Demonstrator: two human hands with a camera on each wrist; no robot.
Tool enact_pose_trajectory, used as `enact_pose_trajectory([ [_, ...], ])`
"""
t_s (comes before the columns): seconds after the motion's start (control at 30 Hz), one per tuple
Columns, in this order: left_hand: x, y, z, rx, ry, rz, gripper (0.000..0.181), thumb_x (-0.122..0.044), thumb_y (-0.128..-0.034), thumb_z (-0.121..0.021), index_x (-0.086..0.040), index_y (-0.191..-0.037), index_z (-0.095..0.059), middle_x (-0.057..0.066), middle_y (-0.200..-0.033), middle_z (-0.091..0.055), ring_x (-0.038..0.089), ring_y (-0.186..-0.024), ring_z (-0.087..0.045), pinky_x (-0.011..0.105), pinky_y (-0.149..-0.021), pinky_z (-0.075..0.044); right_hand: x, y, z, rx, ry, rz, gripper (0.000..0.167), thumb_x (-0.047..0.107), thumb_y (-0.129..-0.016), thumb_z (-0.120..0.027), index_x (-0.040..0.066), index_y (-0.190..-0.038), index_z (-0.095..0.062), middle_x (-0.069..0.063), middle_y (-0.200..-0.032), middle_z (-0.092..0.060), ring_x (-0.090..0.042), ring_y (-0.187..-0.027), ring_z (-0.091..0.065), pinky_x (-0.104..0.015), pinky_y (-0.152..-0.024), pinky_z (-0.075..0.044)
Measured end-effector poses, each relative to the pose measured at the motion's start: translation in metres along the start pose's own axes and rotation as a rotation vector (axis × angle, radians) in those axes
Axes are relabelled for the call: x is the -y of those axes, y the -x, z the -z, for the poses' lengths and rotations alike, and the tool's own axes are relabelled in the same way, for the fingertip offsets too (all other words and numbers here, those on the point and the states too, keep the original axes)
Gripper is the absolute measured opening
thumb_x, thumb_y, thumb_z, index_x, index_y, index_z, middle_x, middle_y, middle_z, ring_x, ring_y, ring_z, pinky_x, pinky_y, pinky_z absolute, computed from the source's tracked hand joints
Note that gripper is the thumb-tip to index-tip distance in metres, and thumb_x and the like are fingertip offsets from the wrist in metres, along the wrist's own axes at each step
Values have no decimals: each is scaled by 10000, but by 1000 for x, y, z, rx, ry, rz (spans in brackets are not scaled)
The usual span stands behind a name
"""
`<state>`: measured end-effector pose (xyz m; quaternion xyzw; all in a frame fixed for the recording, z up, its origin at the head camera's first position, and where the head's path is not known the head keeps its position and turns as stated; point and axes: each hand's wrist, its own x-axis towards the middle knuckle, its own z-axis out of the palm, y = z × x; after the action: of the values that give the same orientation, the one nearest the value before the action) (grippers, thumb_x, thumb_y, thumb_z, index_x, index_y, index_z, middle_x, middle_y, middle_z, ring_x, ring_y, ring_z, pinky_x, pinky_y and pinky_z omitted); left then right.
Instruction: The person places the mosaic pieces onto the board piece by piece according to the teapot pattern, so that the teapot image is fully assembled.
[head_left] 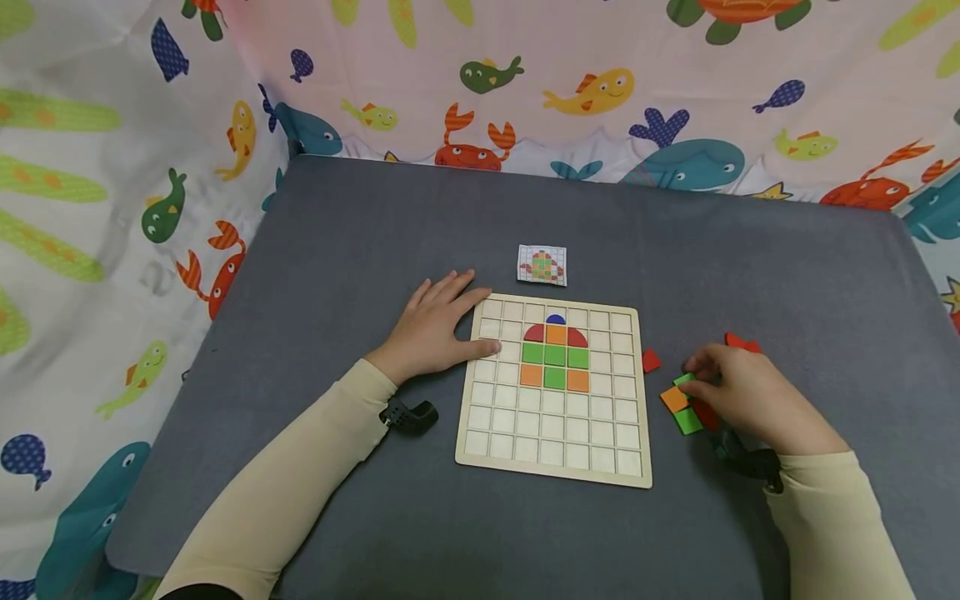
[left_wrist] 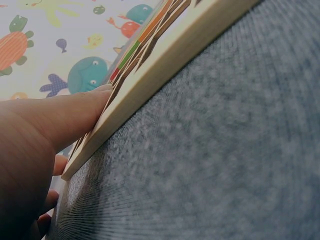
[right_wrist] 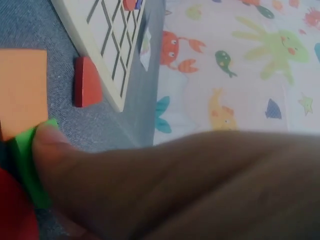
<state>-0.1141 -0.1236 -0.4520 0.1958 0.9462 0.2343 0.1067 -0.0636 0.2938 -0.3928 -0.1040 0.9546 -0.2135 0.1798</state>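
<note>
A wooden grid board (head_left: 553, 471) lies on the table with a pattern of green, orange and red pieces and one blue half-round piece (head_left: 556, 319) set in its upper middle squares. My left hand (head_left: 431, 332) rests at the board's upper left edge, fingers spread and the thumb lying over the rim. To the right of the board, my right hand (head_left: 742, 392) pinches a green square tile (right_wrist: 29, 167) between thumb and fingers. Beside it lie an orange tile (head_left: 674, 399), another green tile (head_left: 687, 421) and red pieces partly covered by the hand.
Behind the board lies a small picture card (head_left: 542, 265) showing a coloured grid pattern. A loose red piece (head_left: 651, 361) lies against the board's right edge. The grey table (head_left: 375, 217) is bordered by a curtain (head_left: 547, 50) printed with sea animals.
</note>
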Motion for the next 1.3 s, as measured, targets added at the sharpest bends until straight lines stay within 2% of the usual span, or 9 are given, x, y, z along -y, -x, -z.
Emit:
enact_pose_trajectory([
  [0.1, 0, 0, 0, -1, 1, -2, 885, -732, -920, -634, -279, -1642, -396, 32, -1757, -197, 251, -1636, -97, 522, -1311, 14, 4, 1, 1, -39, 4, 18, 229, 146, -946, -785, -9, -1101, -720, -43, -890, -713, -189, -758, -624, -348, -664, -514],
  [0.27, -1, 1, 1, 2, 1, 0, 887, -737, -918, -631, -279, -1641, -397, 31, -1756, -200, 246, -1636, -98, 516, -1311, 22, 13, 5, 2, -146, 36, 60, 152, 151, -947, -797, 46, -1056, -788, -50, -918, -732, -164, -723, -565, -328, -637, -473],
  [0.37, -1, 1, 2, 2, -1, -1, 885, -735, -922, -630, -277, -1642, -395, 29, -1756, -198, 244, -1636, -99, 514, -1311, 23, 22, 8, 2, -180, 21, 66, 140, 168, -945, -804, 63, -1037, -794, -45, -899, -735, -149, -674, -568, -314, -600, -472],
  [0.47, -2, 1, 3, 0, -5, -4, 885, -733, -922, -632, -273, -1640, -398, 30, -1756, -200, 247, -1635, -104, 518, -1311, 17, 34, 8, -1, -173, -1, 72, 162, 175, -941, -811, 62, -1054, -786, -26, -873, -735, -131, -643, -577, -294, -551, -476],
  [0.67, -3, 1, 4, 3, 3, 1, 880, -727, -922, -637, -272, -1638, -402, 30, -1756, -200, 248, -1635, -101, 515, -1311, 19, 59, 3, -16, -151, 11, 165, 122, 137, -910, -836, 97, -1011, -783, 10, -845, -715, -118, -637, -535, -271, -532, -455],
  [0.9, -4, 2, 4, 7, 9, 2, 876, -726, -927, -633, -273, -1640, -399, 29, -1754, -204, 243, -1635, -102, 506, -1311, 26, 82, -2, -28, -57, -32, 227, 86, 157, -915, -835, 185, -969, -774, 66, -852, -708, -99, -599, -499, -264, -508, -431],
  [1.07, -2, 1, 3, 10, 10, 4, 881, -734, -927, -625, -275, -1642, -394, 27, -1755, -203, 238, -1636, -97, 503, -1311, 30, 89, -6, -37, -18, -62, 254, 101, 163, -904, -848, 213, -937, -766, 93, -840, -707, -82, -583, -507, -260, -526, -443],
  [1.3, -1, 1, 2, 8, 12, 1, 884, -734, -925, -627, -272, -1643, -394, 26, -1756, -200, 240, -1636, -93, 508, -1311, 30, 90, -9, -49, -11, -57, 262, 117, 165, -891, -859, 218, -913, -757, 112, -792, -670, -81, -641, -535, -260, -567, -470],
])
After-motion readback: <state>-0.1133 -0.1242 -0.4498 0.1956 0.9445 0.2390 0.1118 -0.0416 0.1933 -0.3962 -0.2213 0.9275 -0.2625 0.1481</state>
